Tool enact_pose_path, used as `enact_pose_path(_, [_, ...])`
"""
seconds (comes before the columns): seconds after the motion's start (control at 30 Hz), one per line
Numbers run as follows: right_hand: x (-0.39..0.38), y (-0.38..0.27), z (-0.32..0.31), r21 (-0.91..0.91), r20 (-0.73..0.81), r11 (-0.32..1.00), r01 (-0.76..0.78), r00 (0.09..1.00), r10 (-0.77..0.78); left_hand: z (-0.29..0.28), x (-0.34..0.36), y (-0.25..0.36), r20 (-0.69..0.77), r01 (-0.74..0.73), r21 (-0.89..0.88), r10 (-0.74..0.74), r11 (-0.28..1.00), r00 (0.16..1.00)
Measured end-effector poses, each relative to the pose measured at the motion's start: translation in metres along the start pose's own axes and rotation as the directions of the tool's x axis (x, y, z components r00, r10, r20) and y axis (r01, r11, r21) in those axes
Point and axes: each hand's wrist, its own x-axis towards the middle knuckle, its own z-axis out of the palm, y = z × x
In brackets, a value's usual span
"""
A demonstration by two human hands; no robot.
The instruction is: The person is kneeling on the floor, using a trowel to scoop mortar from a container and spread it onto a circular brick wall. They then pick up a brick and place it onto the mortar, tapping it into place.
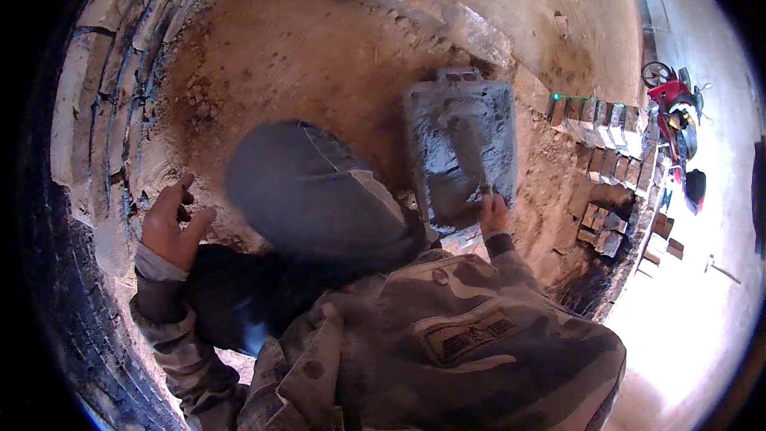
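My right hand (495,214) is closed at the near right part of a rectangular tray (413,140) of wet grey mortar (447,104). It grips what looks like a trowel, whose dark blade blends into the mortar and is hard to make out. My left hand (174,223) is raised beside the brick wall (84,96), its fingers apart and partly bent, with nothing in it. Mortar shows in the joints between the wall's bricks.
My bent knee (311,183) stands between my hands. Brown soil (295,56) covers the ground ahead. Stacked bricks (602,124) stand to the right, with more bricks (602,227) nearer. A red motorcycle (674,112) is beyond them. A low masonry edge (479,32) runs behind the tray.
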Motion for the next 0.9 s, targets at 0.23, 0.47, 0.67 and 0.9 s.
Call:
enact_pose_path(0.23, [0.029, -0.014, 0.090, -0.200, 0.034, 0.975, -0.095, 0.994, 0.104, 0.001, 0.009, 0.005, -0.025, -0.075, 0.012, 0.075, 0.997, 0.997])
enact_pose_path(0.47, [0.035, -0.028, 0.107, 0.003, 0.252, 0.998, -0.070, 0.965, 0.067, -0.004, 0.007, 0.002, 0.025, -0.025, 0.019, 0.025, 0.999, 0.999])
enact_pose_path(0.67, [0.044, -0.026, 0.107, 0.225, 0.389, 0.950, -0.216, 0.914, 0.116, -0.001, 0.018, 0.009, 0.066, -0.009, 0.056, 0.005, 0.998, 0.998])
enact_pose_path(0.9, [0.038, -0.035, 0.092, 0.515, 0.629, 0.579, -0.632, 0.738, 0.247, 0.001, 0.020, 0.007, 0.125, 0.072, 0.066, -0.080, 0.995, 0.989])
